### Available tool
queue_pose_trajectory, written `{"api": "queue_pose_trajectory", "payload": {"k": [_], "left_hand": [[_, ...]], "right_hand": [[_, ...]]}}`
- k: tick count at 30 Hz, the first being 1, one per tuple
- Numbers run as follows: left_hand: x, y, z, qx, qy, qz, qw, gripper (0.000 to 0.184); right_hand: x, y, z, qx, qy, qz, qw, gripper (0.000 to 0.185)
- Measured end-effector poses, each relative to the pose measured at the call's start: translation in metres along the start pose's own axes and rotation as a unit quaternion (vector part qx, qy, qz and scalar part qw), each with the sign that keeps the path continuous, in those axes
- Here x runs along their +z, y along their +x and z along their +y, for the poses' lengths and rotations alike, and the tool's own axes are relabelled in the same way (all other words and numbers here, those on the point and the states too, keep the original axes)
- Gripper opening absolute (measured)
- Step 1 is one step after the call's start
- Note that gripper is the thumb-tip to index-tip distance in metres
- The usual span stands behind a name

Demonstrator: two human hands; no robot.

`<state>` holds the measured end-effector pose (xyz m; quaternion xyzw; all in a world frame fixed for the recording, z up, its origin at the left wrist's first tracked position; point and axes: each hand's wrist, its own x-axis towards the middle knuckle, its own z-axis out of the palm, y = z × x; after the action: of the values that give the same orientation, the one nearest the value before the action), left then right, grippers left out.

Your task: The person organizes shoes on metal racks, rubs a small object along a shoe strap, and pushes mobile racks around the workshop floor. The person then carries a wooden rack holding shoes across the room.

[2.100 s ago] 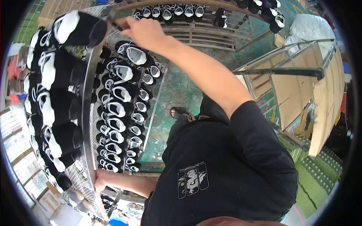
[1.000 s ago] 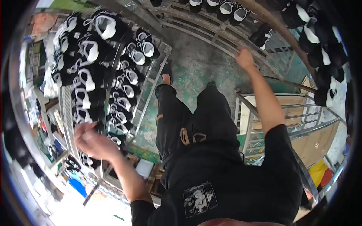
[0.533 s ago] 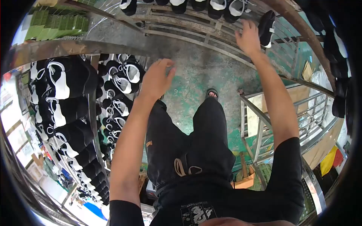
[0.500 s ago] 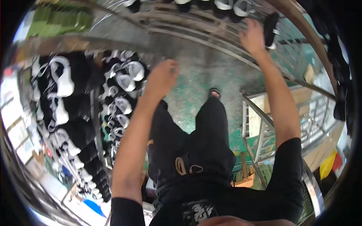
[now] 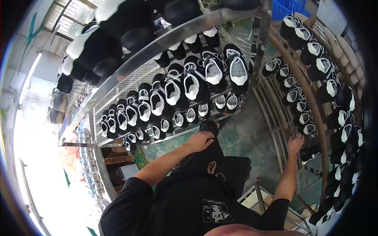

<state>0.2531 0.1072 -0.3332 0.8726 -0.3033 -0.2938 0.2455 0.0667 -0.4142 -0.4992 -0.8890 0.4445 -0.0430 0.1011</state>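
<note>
- Suddenly our view has swung round, so the mesh rack and its laced black-and-white shoes stretch broadly across the upper middle; half a second ago they stood in steep columns down the left side.
- Our left hand has gone from over the bare green floor to in front of our dark trousers. Its fingers are loosely bent and nothing shows in them, but the palm is hidden, so we cannot tell whether it is bare. Contact with the cloth is unclear too.
- Our right hand reaches out at the slatted rack, fingers partly spread, with nothing seen between them. Whether the fingertips touch a slat, we cannot tell.
- Just beside that hand sits a set-apart black shoe on the slatted rack, partly cut off by the curved brown rail. The neighbouring row of shoes ends just beyond our fingertips, so the hand lies by the gap between the two.
- For the work in hand, this means our right hand is the one close to footwear, while our left is apart from both racks; no shoe is visibly lifted.
- Against the earlier frame, the right hand matches in place, near that same lone shoe, whereas the slatted row now runs down our right side instead of across the top.
</note>
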Motion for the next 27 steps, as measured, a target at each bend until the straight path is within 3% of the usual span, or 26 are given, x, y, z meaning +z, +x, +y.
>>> {"api": "queue_pose_trajectory", "payload": {"k": [6,9,13,16,18,20,21,22,23,24,25,27], "left_hand": [[0.005,0.001,-0.013,0.007,0.001,0.05,0.999,0.021],[0.019,0.014,-0.017,0.021,0.006,0.016,1.0,0.023],[0.033,0.023,-0.014,0.016,0.013,-0.032,0.999,0.027],[0.037,0.03,-0.01,0.017,0.036,-0.049,0.998,0.029],[0.032,0.029,-0.007,0.03,0.062,-0.055,0.996,0.03],[0.021,0.033,0.001,0.024,0.089,-0.067,0.993,0.031],[0.023,0.038,-0.001,0.03,0.064,-0.053,0.996,0.031],[0.028,0.044,-0.005,0.039,0.038,-0.045,0.998,0.03],[0.034,0.05,-0.01,0.046,0.018,-0.056,0.997,0.03],[0.037,0.058,-0.017,0.046,0.001,-0.058,0.997,0.029],[0.039,0.06,-0.019,0.056,-0.002,-0.078,0.995,0.029],[0.043,0.06,-0.011,0.041,0.057,-0.057,0.996,0.029]], "right_hand": [[-0.012,0.0,0.002,0.003,-0.044,-0.051,0.998,0.061],[-0.019,-0.01,0.006,-0.03,-0.05,-0.029,0.998,0.058],[-0.022,-0.033,0.017,0.015,-0.073,-0.099,0.992,0.057],[-0.015,-0.05,0.036,-0.015,-0.103,-0.134,0.985,0.049],[0.01,-0.049,0.063,-0.101,-0.175,-0.165,0.965,0.042],[0.044,-0.031,0.098,-0.174,-0.144,-0.187,0.956,0.04],[0.064,-0.038,0.121,-0.206,-0.219,-0.128,0.945,0.033],[0.023,-0.041,0.083,-0.155,-0.166,-0.187,0.956,0.029],[0.016,-0.032,0.065,-0.156,-0.191,-0.162,0.955,0.027],[0.036,-0.024,0.065,-0.072,-0.094,-0.066,0.991,0.032],[0.032,-0.041,0.084,-0.094,-0.114,-0.037,0.988,0.04],[-0.008,-0.024,0.008,-0.013,0.017,-0.095,0.995,0.051]]}}
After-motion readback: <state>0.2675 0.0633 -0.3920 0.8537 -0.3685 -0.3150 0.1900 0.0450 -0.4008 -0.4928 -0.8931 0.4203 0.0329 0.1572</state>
